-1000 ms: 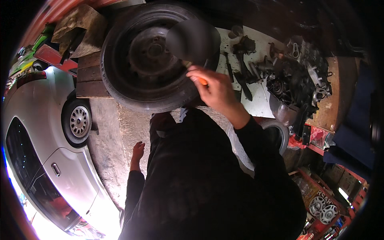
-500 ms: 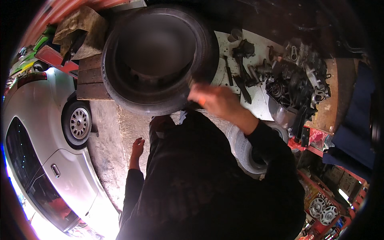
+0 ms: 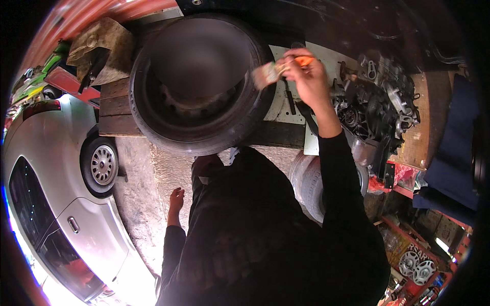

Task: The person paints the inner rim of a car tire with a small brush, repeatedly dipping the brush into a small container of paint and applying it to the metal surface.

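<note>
Sitting off to the far left is a silver car, well apart from the bench. The left hand just dangles, empty, fingers loosely curled, probably because the wheel lies on its side on the wooden bench and doesn't need steadying. The right hand grips an orange-handled brush, bristles aimed at the tyre's right edge (can't tell if touching). Greasy engine parts sit further right, likely shoved aside for room.

I am holding one brush. One benchtop wheel, one car and two hubcaps are showing around me.
</note>
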Tool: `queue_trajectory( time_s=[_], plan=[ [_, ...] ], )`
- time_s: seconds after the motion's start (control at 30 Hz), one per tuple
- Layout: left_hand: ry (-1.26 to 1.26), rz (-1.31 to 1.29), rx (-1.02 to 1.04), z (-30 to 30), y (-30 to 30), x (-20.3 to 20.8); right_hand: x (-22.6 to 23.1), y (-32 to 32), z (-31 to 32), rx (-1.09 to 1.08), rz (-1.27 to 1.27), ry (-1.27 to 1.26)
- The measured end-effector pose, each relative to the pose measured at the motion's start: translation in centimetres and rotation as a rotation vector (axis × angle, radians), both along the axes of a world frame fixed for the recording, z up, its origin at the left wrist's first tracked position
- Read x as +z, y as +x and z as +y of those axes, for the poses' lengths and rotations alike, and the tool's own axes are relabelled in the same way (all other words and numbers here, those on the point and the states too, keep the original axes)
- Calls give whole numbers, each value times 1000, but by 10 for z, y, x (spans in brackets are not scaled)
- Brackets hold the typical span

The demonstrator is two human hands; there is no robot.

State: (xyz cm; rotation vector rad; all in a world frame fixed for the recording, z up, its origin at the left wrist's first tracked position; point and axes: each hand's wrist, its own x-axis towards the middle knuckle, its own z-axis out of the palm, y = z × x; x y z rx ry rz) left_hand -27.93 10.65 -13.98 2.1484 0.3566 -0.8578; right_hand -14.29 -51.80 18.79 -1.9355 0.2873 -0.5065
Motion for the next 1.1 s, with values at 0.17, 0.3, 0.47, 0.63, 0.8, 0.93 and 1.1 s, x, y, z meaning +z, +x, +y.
queue_trajectory(
  time_s=[0.17, 0.3, 0.47, 0.63, 0.8, 0.93, 1.1],
  plan=[
    [-55, 24, 75, 5, -10, -6, -2, 3, -13, -201, 181, -375],
    [-1, -93, -162, 28, -18, -14, -10, 8, -15, -32, 103, 192],
    [-7, -8, -13, 2, 1, 2, -1, 29, -30, -177, 226, -616],
    [-10, -51, 0, 8, 5, 16, -1, 48, -18, 236, 256, 294],
    [11, 7, 52, 1, 10, 32, 9, 75, -16, -156, 34, -619],
    [65, -13, -8, 28, 9, 27, 3, 98, -10, 278, 362, 185],
    [64, -13, 113, 30, 9, 32, 11, 115, -9, -81, 79, -649]
  ],
)
